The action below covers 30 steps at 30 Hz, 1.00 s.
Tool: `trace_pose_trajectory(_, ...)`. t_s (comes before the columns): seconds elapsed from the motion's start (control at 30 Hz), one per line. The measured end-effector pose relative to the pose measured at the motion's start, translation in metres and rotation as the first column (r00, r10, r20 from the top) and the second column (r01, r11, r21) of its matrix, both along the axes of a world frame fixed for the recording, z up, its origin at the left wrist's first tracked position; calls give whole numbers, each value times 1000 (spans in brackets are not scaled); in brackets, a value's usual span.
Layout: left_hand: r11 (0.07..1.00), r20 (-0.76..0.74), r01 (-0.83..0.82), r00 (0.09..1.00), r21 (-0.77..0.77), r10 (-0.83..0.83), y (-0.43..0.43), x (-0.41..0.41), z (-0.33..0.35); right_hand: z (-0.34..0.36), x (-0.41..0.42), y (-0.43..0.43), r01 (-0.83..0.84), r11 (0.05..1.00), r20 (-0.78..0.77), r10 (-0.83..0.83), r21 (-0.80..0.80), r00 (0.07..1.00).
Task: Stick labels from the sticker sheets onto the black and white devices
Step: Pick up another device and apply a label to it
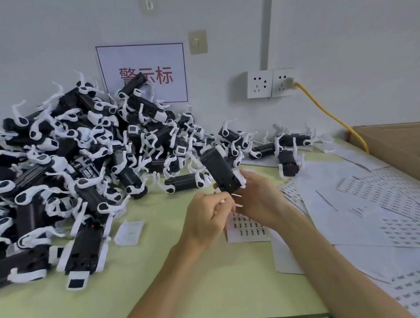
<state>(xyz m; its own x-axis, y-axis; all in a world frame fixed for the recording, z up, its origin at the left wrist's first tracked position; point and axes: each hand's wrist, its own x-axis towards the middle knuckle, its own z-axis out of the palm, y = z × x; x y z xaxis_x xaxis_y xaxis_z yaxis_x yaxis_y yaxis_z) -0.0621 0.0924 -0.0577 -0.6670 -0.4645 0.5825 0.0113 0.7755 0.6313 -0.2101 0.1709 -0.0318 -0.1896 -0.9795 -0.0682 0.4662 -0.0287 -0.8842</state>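
1. Gripping the black device (219,169) by its lower end, your right hand (259,200) has its fingers curled round the body and holds it clear of the worktop (212,282). The device is tilted, its upper end leaning toward eleven o'clock.
2. Your left hand (205,218) sits just at seven o'clock of the device. Its fingers are curled tight, and finger and thumb pinch a small white scrap (222,201). It is too small to tell whether it is a label.
3. Directly under both hands, at six o'clock of the device, a sticker sheet (248,229) lies flat on the worktop, with rows of small dark labels on it.
4. From nine to ten o'clock, the pile of devices (67,156) fills the left of the worktop, black bodies tangled with white straps. A few more lie singly at one o'clock.
5. From three to five o'clock, loose sheets (386,211) overlap one another out to the worktop's edge.
6. At two o'clock, a cardboard box (401,143) stands at the right edge.
7. On the wall at twelve o'clock hangs a sign (142,64) with red characters. At one o'clock are two sockets (270,83), and a yellow cable (330,115) is plugged into the right one.
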Motion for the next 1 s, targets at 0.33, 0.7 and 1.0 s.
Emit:
trace_pose_trajectory(0.33,900,-159,-32,981,434,112,-2,-2,-3,2,-2,0,269,956,18,-269,-121,963)
trace_pose_trajectory(0.7,499,-293,295,952,814,-85,-5,9,11,-4,42,-4,226,919,-589,-383,-324,712)
trace_pose_trajectory(1.0,735,-194,137,981,665,-7,-4,4,0,-8,46,-7,344,825,-636,-564,-448,526)
